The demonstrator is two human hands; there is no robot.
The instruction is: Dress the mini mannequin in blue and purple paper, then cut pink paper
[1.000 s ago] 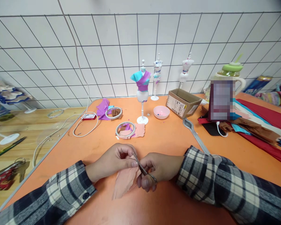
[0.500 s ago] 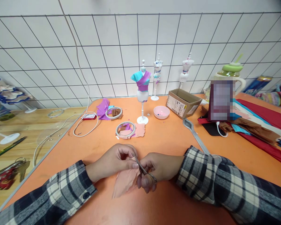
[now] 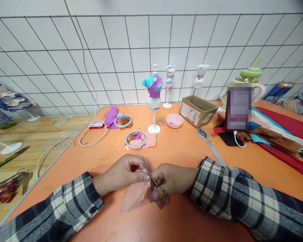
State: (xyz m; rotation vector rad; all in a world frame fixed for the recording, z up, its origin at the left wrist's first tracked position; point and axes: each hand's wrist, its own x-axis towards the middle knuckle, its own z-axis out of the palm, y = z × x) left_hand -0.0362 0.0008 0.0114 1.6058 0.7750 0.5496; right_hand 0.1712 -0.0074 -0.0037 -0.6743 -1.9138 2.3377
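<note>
Low in the middle of the view, my left hand [image 3: 127, 172] pinches a piece of thin peach paper [image 3: 134, 196], which hangs down below its fingers. My right hand [image 3: 164, 181] has its fingers in the loops of small metal scissors [image 3: 151, 176]. The blades point up and left, across the top edge of the paper beside my left thumb. Both hands are close together above the orange table [image 3: 166, 222]. Beyond them stands a white mini mannequin [image 3: 154, 97] wrapped in teal and purple strips.
Behind my hands lie tape rings [image 3: 135, 139] over paper scraps, a pink bowl [image 3: 174, 121] and an open cardboard box [image 3: 197, 111]. A grey spoon-shaped tool [image 3: 209, 144] lies near my right sleeve. A phone [image 3: 238, 107] stands at the right, with coloured paper strips [image 3: 275, 137] beyond.
My right fingers and the scissor loops have shifted very slightly. My left hand and the peach paper look almost the same.
</note>
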